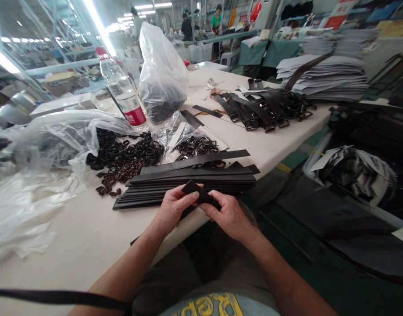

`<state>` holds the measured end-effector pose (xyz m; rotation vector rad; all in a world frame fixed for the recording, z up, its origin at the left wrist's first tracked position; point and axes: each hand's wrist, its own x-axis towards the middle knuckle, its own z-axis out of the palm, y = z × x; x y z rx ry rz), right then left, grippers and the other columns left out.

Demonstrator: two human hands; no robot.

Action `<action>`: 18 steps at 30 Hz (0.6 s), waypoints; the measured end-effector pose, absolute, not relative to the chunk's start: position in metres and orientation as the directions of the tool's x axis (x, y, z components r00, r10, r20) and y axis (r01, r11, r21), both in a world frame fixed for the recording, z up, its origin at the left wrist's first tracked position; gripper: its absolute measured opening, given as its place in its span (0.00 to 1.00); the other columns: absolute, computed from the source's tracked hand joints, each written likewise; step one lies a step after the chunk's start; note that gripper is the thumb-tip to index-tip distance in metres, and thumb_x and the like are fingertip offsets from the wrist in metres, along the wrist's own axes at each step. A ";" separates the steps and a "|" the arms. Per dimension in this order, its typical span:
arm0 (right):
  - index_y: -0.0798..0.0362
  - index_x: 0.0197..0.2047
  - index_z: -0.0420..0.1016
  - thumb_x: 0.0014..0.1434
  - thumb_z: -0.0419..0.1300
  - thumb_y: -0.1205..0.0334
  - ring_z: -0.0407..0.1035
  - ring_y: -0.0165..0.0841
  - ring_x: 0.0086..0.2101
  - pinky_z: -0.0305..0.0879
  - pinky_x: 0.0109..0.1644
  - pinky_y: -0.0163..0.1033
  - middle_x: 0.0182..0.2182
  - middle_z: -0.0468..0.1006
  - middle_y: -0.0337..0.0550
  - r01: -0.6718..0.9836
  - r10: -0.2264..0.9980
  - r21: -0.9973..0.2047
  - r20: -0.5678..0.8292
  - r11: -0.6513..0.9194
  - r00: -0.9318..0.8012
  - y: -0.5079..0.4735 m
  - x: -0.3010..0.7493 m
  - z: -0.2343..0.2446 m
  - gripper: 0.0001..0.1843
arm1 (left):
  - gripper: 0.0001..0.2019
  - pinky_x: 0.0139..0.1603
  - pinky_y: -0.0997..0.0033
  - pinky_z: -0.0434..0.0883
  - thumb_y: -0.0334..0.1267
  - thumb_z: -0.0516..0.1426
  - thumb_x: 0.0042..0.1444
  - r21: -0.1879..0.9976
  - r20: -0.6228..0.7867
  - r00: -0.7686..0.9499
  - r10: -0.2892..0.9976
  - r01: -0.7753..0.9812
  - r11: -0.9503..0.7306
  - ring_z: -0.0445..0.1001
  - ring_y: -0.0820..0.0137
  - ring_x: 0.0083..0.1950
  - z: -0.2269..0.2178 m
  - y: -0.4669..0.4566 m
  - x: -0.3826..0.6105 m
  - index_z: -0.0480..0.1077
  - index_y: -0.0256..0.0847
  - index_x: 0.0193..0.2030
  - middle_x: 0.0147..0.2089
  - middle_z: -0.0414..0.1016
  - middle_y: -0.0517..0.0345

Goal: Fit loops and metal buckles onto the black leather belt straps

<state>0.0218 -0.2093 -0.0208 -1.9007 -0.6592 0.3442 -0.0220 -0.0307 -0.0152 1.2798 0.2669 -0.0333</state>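
Note:
A black strap is held between my two hands at the table's front edge. My left hand pinches its left part, thumb on top, and the flat end sticks up past the fingers. On the right part, my right hand is closed, with thumb and fingers around it; what lies inside these fingers is partly hidden. Just beyond both hands lies a stack of black straps. Behind that stack are a heap of small black loops, brown loops and dark metal buckles.
A plastic bottle and a clear bag of dark parts stand farther back. Buckled straps are piled at the far right, near stacked grey sheets. Plastic film covers the left side. A bin stands right of the table.

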 end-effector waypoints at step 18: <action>0.52 0.34 0.73 0.63 0.61 0.53 0.68 0.30 0.27 0.60 0.30 0.31 0.25 0.73 0.34 0.234 0.614 -0.935 0.022 -0.267 0.789 -0.213 0.017 -0.039 0.12 | 0.19 0.39 0.74 0.71 0.45 0.69 0.47 0.979 -0.191 0.978 0.082 0.184 0.090 0.75 0.71 0.34 -0.011 -0.034 -0.024 0.80 0.38 0.44 0.37 0.82 0.55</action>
